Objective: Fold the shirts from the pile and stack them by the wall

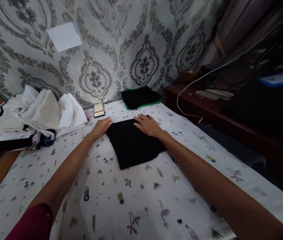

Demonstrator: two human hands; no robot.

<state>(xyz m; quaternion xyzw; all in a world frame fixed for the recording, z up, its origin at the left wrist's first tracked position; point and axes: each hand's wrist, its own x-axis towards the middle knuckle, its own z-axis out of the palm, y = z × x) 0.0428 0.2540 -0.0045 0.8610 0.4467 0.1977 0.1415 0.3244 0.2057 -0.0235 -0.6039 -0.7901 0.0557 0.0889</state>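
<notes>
- Centrally, a flat black cloth (136,145) lies directly under and nearside of the fingers, spreading from both hands back toward the body.
- It looks nearly square, so I cannot name a long axis; its far edge runs roughly from one hand to the other.
- At its far left corner, the left hand (101,127) has its fingers curled in; whether they pinch the fabric I cannot tell.
- On the far right part, the right hand (148,125) rests palm down, fingers extended and slightly spread, gripping nothing; it covers more of the cloth than the left.
- Underneath is a printed sheet (101,200), bare on the near side of the fingers.
- Just beyond the left fingers sits a phone (98,111).
- Beyond the right fingers, apart from them, a second black cloth (141,96) lies over a green cloth (151,103).
- Well left of the left fingers is a heap of mostly white clothes (45,115).
</notes>
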